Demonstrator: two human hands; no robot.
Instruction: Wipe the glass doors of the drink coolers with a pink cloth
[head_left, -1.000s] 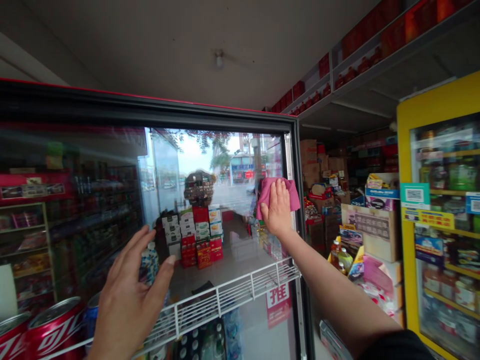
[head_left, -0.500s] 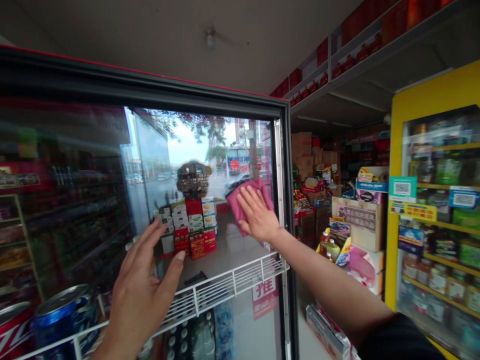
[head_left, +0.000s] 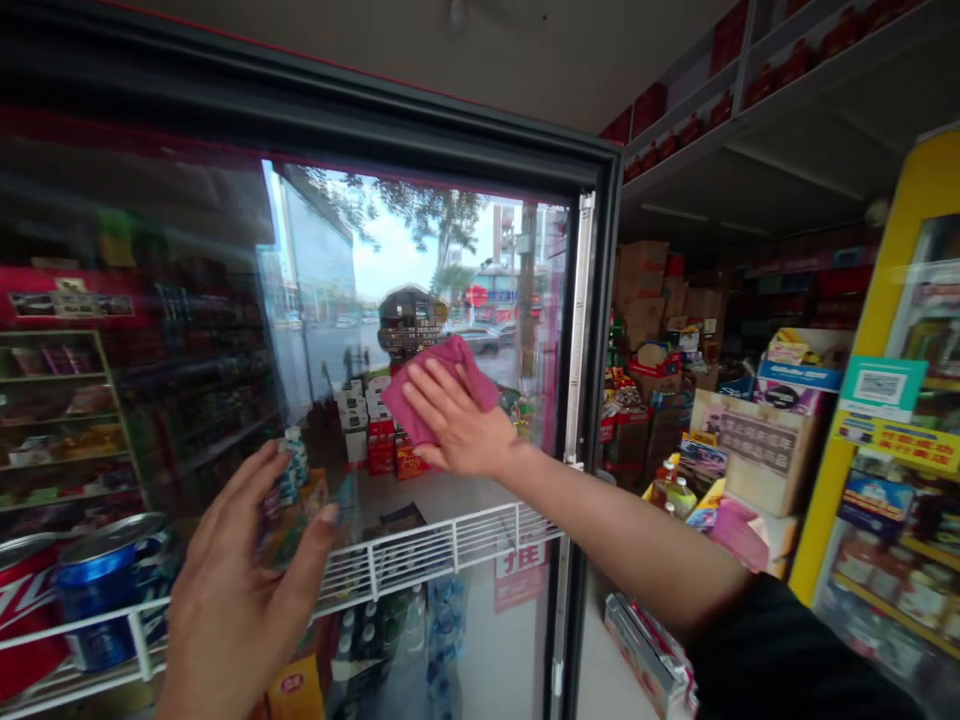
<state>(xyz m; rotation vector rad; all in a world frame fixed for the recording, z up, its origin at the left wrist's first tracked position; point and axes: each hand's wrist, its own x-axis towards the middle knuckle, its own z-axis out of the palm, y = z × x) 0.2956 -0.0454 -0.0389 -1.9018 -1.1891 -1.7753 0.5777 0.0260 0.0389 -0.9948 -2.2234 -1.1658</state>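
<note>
My right hand (head_left: 463,428) presses a pink cloth (head_left: 405,405) flat against the glass door (head_left: 315,290), fingers stretched over it. The cloth's upper corner sticks out beyond my fingertips. My left hand (head_left: 240,570) hovers at the lower left in front of a white wire rack (head_left: 390,565), thumb and fingers apart, with nothing in it. Left of that hand, a blue can (head_left: 94,590) and a red can (head_left: 26,600) stand in the rack. The glass shows a street, a head's reflection and stacked boxes.
A dark door frame (head_left: 607,300) edges the glass, with a pale metal strip (head_left: 581,300) along its inner side. To the right are cardboard boxes (head_left: 750,440), small bottles (head_left: 679,495) and a yellow-framed cabinet (head_left: 832,510). Below the rack, bottles (head_left: 367,635) show through the glass.
My right hand has slid the cloth leftward across the glass. My left hand stays raised and open, now lower and further left in view. The camera has tilted down a little.
</note>
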